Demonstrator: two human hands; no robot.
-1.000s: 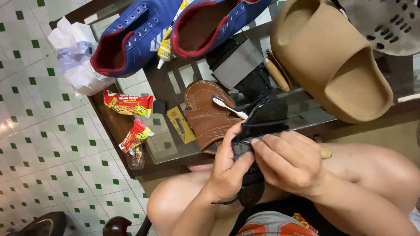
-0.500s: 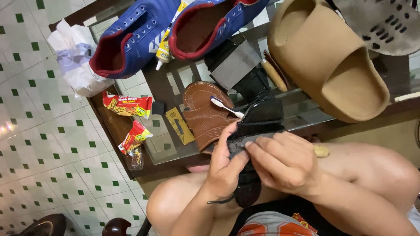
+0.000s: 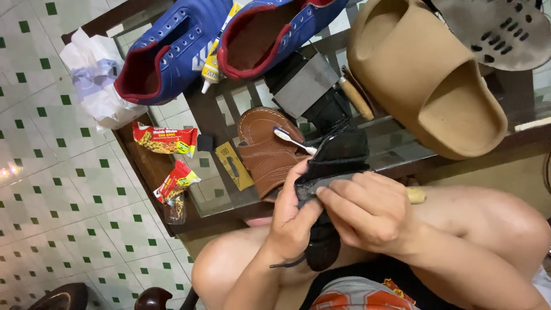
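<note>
The black shoe (image 3: 336, 172) is held above the lap, between both hands. The left hand (image 3: 293, 218) grips its underside; the right hand (image 3: 367, 209) pinches its grey edge. A brown sandal (image 3: 267, 152) lies just beyond on the counter (image 3: 229, 195).

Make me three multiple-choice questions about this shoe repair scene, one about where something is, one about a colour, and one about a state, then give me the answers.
1. Where does the toothbrush lie?
A. On the brown leather sandal
B. Inside a blue sneaker
C. On the tiled floor

2. What colour is the lining of the two blue sneakers?
A. Green
B. Red
C. White

3. How is the black shoe held?
A. Lying untouched on the table
B. By one hand only
C. By both hands above the lap

Answers:
1. A: its white head rests on the brown leather sandal on the glass table.
2. B: red shows around the openings of both blue sneakers.
3. C: the left hand and right hand both grip the black shoe, fingers curled over its edge.
</note>
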